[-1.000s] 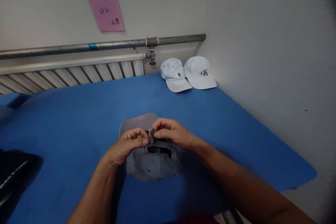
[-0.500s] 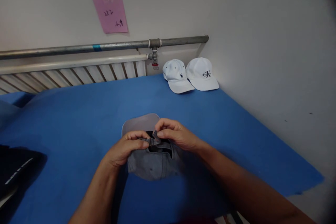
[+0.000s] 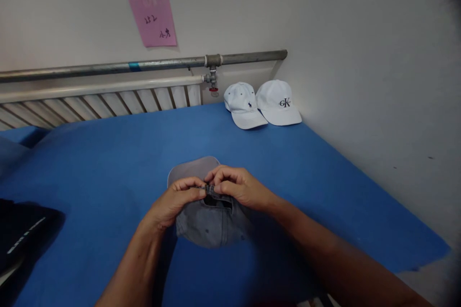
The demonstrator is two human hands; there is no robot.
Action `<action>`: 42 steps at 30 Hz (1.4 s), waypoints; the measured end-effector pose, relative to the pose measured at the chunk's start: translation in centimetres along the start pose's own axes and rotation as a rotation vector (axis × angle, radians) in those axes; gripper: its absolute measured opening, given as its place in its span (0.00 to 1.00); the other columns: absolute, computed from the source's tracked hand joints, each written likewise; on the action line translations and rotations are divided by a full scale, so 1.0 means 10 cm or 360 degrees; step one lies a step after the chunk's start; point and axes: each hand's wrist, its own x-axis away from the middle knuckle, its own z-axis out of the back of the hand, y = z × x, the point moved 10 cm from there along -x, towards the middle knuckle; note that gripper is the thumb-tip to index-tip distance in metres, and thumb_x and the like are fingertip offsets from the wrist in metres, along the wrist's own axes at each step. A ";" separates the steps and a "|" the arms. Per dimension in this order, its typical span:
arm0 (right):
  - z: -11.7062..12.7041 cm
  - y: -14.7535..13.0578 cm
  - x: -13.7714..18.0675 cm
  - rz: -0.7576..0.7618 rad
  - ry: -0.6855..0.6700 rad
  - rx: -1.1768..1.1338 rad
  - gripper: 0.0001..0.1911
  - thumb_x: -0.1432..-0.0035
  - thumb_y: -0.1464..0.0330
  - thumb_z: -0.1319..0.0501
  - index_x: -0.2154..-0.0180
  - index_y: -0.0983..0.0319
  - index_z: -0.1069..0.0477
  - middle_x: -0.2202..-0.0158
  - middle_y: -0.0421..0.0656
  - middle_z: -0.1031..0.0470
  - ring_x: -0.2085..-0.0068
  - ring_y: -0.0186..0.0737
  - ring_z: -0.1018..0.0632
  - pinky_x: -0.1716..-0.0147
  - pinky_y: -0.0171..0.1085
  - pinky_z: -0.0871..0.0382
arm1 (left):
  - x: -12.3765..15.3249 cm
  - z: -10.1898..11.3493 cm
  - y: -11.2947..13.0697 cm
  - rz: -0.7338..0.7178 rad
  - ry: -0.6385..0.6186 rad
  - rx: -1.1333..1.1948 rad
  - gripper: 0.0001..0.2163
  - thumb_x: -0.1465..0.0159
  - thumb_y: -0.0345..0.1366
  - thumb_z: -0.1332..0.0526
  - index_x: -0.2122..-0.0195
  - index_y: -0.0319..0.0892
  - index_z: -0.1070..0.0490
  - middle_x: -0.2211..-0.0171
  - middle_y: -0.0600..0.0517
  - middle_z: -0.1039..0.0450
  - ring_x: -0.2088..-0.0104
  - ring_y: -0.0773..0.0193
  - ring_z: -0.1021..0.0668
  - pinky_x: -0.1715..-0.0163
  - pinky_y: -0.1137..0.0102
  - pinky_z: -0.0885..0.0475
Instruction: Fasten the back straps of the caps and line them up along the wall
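Observation:
A grey baseball cap [image 3: 212, 225] lies on the blue tabletop [image 3: 137, 144], its brim pointing away from me and its back opening towards me. My left hand [image 3: 176, 199] pinches the left part of the cap's back strap [image 3: 216, 194]. On the other side, my right hand [image 3: 237, 184] is closed on the strap, thumb and fingers pressed together close to the left fingertips. Between the two hands the strap's buckle area is mostly covered by fingers.
At the back right, a white cap with a small dark emblem [image 3: 242, 103] stands beside a white CK cap [image 3: 279, 103]. A black item with white lettering [image 3: 27, 230] lies at the left edge. Behind the table are a radiator [image 3: 126, 100], a metal pipe [image 3: 162, 64] and a pink note [image 3: 154, 21].
My right hand has moved slightly left, its fingertips now close to my left hand's. The loose strap end that stuck up between them is now down or covered. The cap stays in place.

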 end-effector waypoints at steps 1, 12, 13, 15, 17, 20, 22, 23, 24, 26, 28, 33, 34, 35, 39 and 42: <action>0.00 0.01 0.00 -0.0017 0.0000 0.0010 0.04 0.51 0.71 0.39 0.77 0.62 0.31 0.60 0.43 0.28 0.58 0.38 0.28 0.57 0.38 0.37 | 0.00 -0.01 -0.01 0.0015 -0.0012 0.0006 0.06 0.53 0.36 0.30 0.76 0.42 0.24 0.76 0.56 0.27 0.74 0.69 0.30 0.70 0.73 0.38; -0.02 0.01 0.03 -0.0018 0.0105 0.0234 0.05 0.54 0.75 0.42 0.79 0.62 0.34 0.63 0.43 0.27 0.63 0.36 0.26 0.64 0.35 0.34 | 0.01 -0.03 -0.05 0.0051 -0.0084 -0.0094 0.04 0.53 0.33 0.31 0.76 0.41 0.24 0.78 0.57 0.29 0.76 0.72 0.32 0.73 0.76 0.40; -0.02 0.02 0.03 -0.0020 0.0111 0.0241 0.05 0.55 0.76 0.42 0.79 0.63 0.34 0.63 0.43 0.27 0.64 0.35 0.27 0.66 0.34 0.34 | 0.01 -0.03 -0.05 0.0047 -0.0090 -0.0102 0.04 0.53 0.33 0.32 0.76 0.41 0.24 0.78 0.57 0.29 0.76 0.72 0.32 0.73 0.75 0.40; -0.03 0.03 0.04 -0.0042 0.0114 0.0230 0.05 0.56 0.76 0.43 0.80 0.63 0.34 0.63 0.42 0.28 0.68 0.33 0.27 0.71 0.33 0.34 | 0.01 -0.03 -0.03 0.0035 -0.0092 -0.0129 0.04 0.53 0.32 0.32 0.75 0.41 0.24 0.77 0.57 0.29 0.75 0.72 0.32 0.73 0.75 0.40; -0.05 0.02 0.04 -0.0052 0.0109 0.0230 0.05 0.56 0.77 0.43 0.80 0.63 0.34 0.64 0.42 0.29 0.70 0.31 0.28 0.73 0.32 0.34 | 0.02 -0.04 -0.02 0.0034 -0.0094 -0.0162 0.04 0.53 0.32 0.32 0.75 0.40 0.24 0.77 0.57 0.29 0.75 0.72 0.32 0.72 0.75 0.40; -0.05 -0.02 0.05 -0.0033 0.0118 0.0245 0.05 0.57 0.77 0.43 0.80 0.63 0.35 0.65 0.41 0.29 0.70 0.31 0.28 0.73 0.31 0.33 | 0.03 -0.06 0.00 0.0027 -0.0121 -0.0192 0.05 0.53 0.33 0.32 0.74 0.40 0.24 0.77 0.57 0.29 0.75 0.72 0.32 0.73 0.76 0.40; -0.06 -0.03 0.05 -0.0023 0.0115 0.0216 0.05 0.56 0.77 0.42 0.80 0.63 0.35 0.64 0.41 0.29 0.70 0.31 0.28 0.73 0.31 0.32 | 0.04 -0.07 0.01 0.0018 -0.0135 -0.0186 0.05 0.53 0.33 0.33 0.74 0.40 0.24 0.77 0.57 0.29 0.75 0.72 0.32 0.73 0.76 0.40; -0.06 -0.03 0.05 -0.0022 0.0111 0.0186 0.05 0.56 0.76 0.42 0.80 0.63 0.35 0.64 0.41 0.30 0.71 0.30 0.28 0.73 0.31 0.31 | 0.04 -0.07 0.01 0.0014 -0.0137 -0.0177 0.05 0.52 0.34 0.33 0.74 0.40 0.24 0.77 0.57 0.29 0.75 0.72 0.32 0.72 0.76 0.40; -0.07 -0.03 0.05 -0.0018 0.0108 0.0157 0.05 0.56 0.76 0.42 0.80 0.63 0.35 0.64 0.41 0.30 0.72 0.30 0.28 0.74 0.31 0.31 | 0.05 -0.07 0.02 0.0010 -0.0136 -0.0165 0.05 0.52 0.34 0.33 0.74 0.40 0.24 0.76 0.57 0.29 0.74 0.71 0.31 0.72 0.76 0.39; -0.07 -0.03 0.05 -0.0009 0.0107 0.0120 0.05 0.56 0.76 0.42 0.79 0.63 0.35 0.63 0.41 0.31 0.73 0.28 0.28 0.75 0.32 0.30 | 0.05 -0.07 0.03 -0.0003 -0.0144 -0.0151 0.05 0.52 0.35 0.33 0.74 0.41 0.23 0.76 0.57 0.28 0.74 0.72 0.31 0.71 0.76 0.38; -0.08 -0.03 0.06 -0.0005 0.0107 0.0098 0.05 0.56 0.76 0.42 0.80 0.63 0.36 0.63 0.41 0.30 0.74 0.28 0.29 0.75 0.32 0.29 | 0.06 -0.07 0.05 -0.0022 -0.0157 -0.0153 0.04 0.51 0.35 0.33 0.74 0.41 0.23 0.76 0.57 0.28 0.74 0.72 0.31 0.70 0.76 0.38; -0.08 -0.04 0.06 -0.0029 0.0108 0.0078 0.05 0.55 0.75 0.42 0.80 0.64 0.36 0.63 0.42 0.30 0.73 0.29 0.28 0.74 0.32 0.29 | 0.07 -0.07 0.05 -0.0031 -0.0168 -0.0114 0.04 0.51 0.34 0.33 0.74 0.42 0.22 0.76 0.56 0.26 0.74 0.71 0.30 0.70 0.76 0.37; -0.08 -0.04 0.07 -0.0026 0.0110 0.0088 0.05 0.56 0.75 0.42 0.80 0.64 0.36 0.63 0.42 0.30 0.73 0.29 0.28 0.74 0.32 0.29 | 0.07 -0.08 0.04 -0.0023 -0.0172 -0.0095 0.03 0.51 0.34 0.33 0.74 0.42 0.22 0.76 0.56 0.26 0.74 0.72 0.30 0.70 0.76 0.37; -0.08 -0.05 0.07 -0.0019 0.0109 0.0099 0.05 0.56 0.75 0.42 0.80 0.64 0.36 0.63 0.42 0.30 0.73 0.28 0.28 0.74 0.32 0.29 | 0.07 -0.08 0.03 -0.0015 -0.0177 -0.0077 0.03 0.50 0.34 0.32 0.74 0.42 0.22 0.76 0.56 0.26 0.74 0.72 0.29 0.70 0.76 0.37; -0.08 -0.07 0.07 0.0017 0.0100 0.0160 0.05 0.55 0.76 0.43 0.79 0.63 0.36 0.63 0.41 0.31 0.74 0.27 0.29 0.75 0.32 0.30 | 0.07 -0.09 0.03 -0.0030 -0.0191 -0.0076 0.03 0.50 0.35 0.32 0.74 0.42 0.22 0.75 0.56 0.26 0.73 0.72 0.29 0.69 0.76 0.36; -0.06 -0.16 0.09 0.0155 0.0131 0.0394 0.06 0.54 0.77 0.43 0.79 0.63 0.36 0.65 0.41 0.30 0.72 0.29 0.29 0.74 0.31 0.32 | 0.08 -0.10 0.06 -0.0053 -0.0202 -0.0146 0.04 0.49 0.35 0.32 0.74 0.42 0.23 0.75 0.56 0.27 0.72 0.71 0.30 0.69 0.76 0.36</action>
